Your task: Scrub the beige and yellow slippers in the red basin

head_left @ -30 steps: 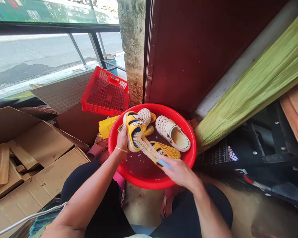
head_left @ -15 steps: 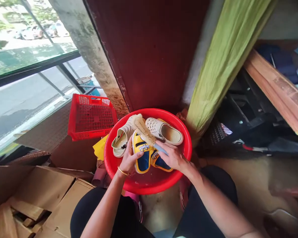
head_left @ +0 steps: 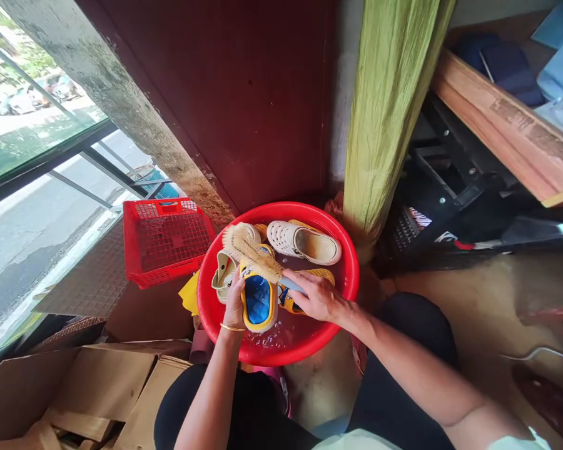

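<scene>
- The red basin (head_left: 351,265) sits in front of the person's dark-clothed knees (head_left: 422,328), with bubbly water (head_left: 281,335) inside it.
- The left hand (head_left: 236,303) has its grip closed on the near-left side of a yellow slipper (head_left: 259,326) with a blue insole; a thin bracelet (head_left: 233,327) circles that wrist.
- This slipper is tilted above the left half of the basin, its open heel end toward the basin's near edge.
- The right hand (head_left: 319,299) has its grip closed around the grey-blue handle (head_left: 294,284) of a scrubbing brush (head_left: 253,252).
- The brush slants across the strap end of the held slipper, its pale bristles pointing toward the basin's far-left edge; whether every bristle touches is impossible to tell.
- A cream clog (head_left: 281,235) with holes on top lies near the far-right edge of the basin.
- Another pale clog (head_left: 221,276) lies by the left edge, partly hidden by the left hand, the slipper and the brush.
- A second yellow slipper (head_left: 326,275) is in the right half, partly behind the right hand.
- Outside the basin, a red crate (head_left: 132,265) stands beyond its left edge, and a yellow item (head_left: 190,294) is just beside that edge.
- Cardboard (head_left: 107,375) lies to the near left; a green curtain (head_left: 378,112) hangs beyond the basin's far-right edge.
</scene>
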The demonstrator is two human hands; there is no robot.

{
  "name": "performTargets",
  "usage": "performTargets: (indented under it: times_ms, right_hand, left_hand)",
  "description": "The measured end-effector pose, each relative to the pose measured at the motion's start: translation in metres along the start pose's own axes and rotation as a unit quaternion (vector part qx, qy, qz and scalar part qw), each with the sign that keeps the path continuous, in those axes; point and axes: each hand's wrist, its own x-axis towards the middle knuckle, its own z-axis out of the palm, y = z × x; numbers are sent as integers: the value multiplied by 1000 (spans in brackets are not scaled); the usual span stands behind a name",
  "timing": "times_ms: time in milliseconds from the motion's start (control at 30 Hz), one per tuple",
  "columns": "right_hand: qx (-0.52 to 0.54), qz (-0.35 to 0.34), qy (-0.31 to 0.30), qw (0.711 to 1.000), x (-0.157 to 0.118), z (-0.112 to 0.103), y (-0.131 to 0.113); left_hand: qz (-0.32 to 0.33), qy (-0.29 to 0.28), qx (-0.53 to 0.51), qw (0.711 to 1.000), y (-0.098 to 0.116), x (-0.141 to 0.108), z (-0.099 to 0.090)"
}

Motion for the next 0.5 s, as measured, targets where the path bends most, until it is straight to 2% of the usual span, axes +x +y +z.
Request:
performTargets:
  times_ms: [100, 233, 300, 400, 500]
  right_hand:
    - [-18, -5, -14, 1000, 1, 1, 1]
    - [-38, 6, -47, 998, -7, -1, 3]
    - [-34, -1, -41, 999, -9, 1, -2]
    - [-20, -21, -27, 999, -4, 5, -9]
    - [-40, 19, -3, 999, 12, 5, -5]
  left_hand:
    - [-34, 35, -17, 999, -1, -2, -4]
    - [-10, 74, -26, 997, 13, 2, -10]
    - [-11, 63, -34, 997, 16, 2, -9]
    - [-43, 39, -50, 997, 10, -4, 0]
    - [-106, 13, -52, 993, -4, -12, 11]
